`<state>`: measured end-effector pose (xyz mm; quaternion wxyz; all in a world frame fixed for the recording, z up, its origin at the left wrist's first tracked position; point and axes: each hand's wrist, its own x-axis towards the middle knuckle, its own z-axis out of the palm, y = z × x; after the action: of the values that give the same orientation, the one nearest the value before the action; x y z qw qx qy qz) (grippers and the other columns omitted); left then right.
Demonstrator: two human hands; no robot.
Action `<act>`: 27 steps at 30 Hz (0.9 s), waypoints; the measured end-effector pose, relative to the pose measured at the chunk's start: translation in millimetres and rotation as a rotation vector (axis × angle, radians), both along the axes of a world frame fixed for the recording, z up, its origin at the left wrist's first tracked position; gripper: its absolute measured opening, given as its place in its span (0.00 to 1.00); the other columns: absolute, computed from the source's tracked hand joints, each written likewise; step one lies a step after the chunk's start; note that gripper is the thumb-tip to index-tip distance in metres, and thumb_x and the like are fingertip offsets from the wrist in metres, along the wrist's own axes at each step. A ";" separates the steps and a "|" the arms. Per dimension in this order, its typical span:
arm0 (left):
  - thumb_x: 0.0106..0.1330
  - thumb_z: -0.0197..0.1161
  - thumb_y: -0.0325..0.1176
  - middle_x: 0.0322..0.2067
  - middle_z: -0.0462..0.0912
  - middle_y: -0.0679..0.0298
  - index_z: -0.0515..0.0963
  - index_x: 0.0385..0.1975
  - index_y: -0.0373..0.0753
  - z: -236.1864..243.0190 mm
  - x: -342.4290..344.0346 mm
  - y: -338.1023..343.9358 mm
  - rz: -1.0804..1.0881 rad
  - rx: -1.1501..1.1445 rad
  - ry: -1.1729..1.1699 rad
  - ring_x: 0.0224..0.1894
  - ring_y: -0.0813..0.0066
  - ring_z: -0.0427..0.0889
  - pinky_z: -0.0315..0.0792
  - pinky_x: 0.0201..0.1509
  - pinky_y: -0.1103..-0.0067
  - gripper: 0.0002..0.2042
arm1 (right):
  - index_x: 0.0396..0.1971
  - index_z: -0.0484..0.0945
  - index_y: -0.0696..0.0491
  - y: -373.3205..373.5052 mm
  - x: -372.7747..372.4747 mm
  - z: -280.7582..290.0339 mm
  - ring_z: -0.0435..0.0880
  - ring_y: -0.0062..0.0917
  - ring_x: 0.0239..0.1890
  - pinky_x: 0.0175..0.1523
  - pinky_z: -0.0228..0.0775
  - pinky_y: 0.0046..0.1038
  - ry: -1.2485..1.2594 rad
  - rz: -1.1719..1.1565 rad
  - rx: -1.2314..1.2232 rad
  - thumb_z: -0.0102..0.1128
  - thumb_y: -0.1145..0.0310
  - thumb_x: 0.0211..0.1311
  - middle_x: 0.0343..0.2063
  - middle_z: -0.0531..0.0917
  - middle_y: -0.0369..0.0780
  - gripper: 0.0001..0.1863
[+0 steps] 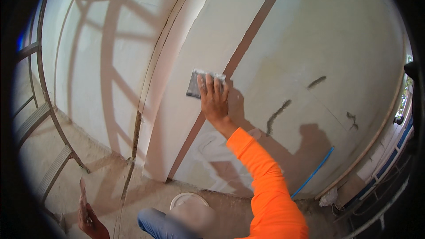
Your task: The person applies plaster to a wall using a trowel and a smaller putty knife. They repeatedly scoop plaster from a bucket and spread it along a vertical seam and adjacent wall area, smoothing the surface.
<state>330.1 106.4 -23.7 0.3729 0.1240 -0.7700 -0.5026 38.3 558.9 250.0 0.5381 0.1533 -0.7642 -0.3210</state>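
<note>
My right hand (214,99), in an orange sleeve, presses a flat rectangular scraper blade (194,86) against the pale plastered wall (248,0). Its fingers spread over the dark grey plate, and white filler lines the plate's upper edge. The blade sits beside a long brownish band (261,22) that runs slantwise down the wall. At the lower left, my left hand (90,223) is partly cut off by the frame edge. It appears closed around a thin, upright, whitish-smeared piece (83,190), seen nearly edge-on; its kind is unclear.
A metal ladder (55,168) stands at the left, casting shadows on the wall. A white round bucket (177,200) sits on the floor beside my jeans-clad knee (155,223). Dark gouges (278,117) mark the wall at right. A blue tube (314,172) sticks out low near my right arm.
</note>
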 end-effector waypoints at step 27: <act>0.77 0.66 0.29 0.48 0.91 0.50 0.86 0.52 0.29 50.4 2.3 14.7 0.140 -0.103 0.138 0.37 0.65 0.88 0.78 0.38 0.75 0.12 | 0.71 0.72 0.48 11.6 10.7 338.7 0.75 0.42 0.64 0.67 0.65 0.48 0.397 0.057 -0.056 0.51 0.73 0.71 0.66 0.76 0.41 0.28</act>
<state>332.4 121.2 26.7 0.4651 0.1234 -0.7568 -0.4425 49.0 570.5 588.7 0.6911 0.0936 -0.6469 -0.3084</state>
